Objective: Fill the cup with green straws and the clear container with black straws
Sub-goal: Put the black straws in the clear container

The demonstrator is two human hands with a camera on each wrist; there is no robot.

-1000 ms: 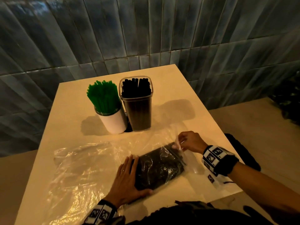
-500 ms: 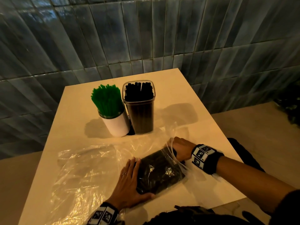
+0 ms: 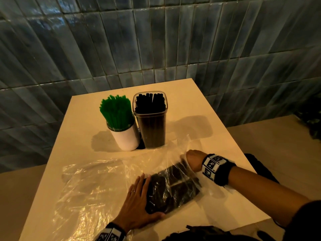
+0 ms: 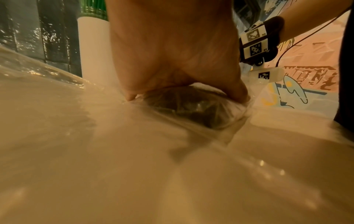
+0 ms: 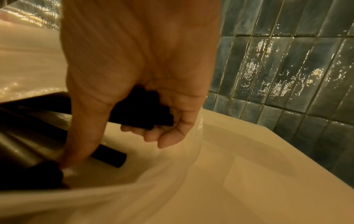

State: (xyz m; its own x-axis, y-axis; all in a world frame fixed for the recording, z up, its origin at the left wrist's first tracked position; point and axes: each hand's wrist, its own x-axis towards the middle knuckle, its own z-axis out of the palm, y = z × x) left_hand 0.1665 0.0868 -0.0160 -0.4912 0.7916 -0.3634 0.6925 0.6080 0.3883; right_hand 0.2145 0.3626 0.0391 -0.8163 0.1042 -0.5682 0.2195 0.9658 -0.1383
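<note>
Head view: on the bench point(image 3: 199, 108) the white cup point(image 3: 125, 139) holds green straws point(image 3: 116, 111) beside the clear container point(image 3: 152, 131) of black straws point(image 3: 150, 102), while the left hand point(image 3: 137, 204) lies flat, fingers straight, on a plastic bag point(image 3: 170, 192) of black straws. Left wrist view: that left hand point(image 4: 172, 50) presses the bag's point(image 4: 193, 107) closed end. Right wrist view: the right hand point(image 5: 138, 72), inside the bag's mouth, curls its fingers round a bunch of loose black straws point(image 5: 145, 112).

Counted on one table point(image 3: 199, 108):
- White cup point(image 3: 126, 138): one, packed with green straws point(image 3: 115, 112), too dense to count.
- Clear container point(image 3: 153, 133): one, packed with black straws point(image 3: 149, 103), number indeterminable.
- Clear plastic bags: two; one flat bag point(image 3: 90, 186), one bag of black straws point(image 3: 170, 190).
- Hands: two; left hand point(image 3: 137, 206), right hand point(image 3: 192, 160).
- Wristbands: two.
</note>
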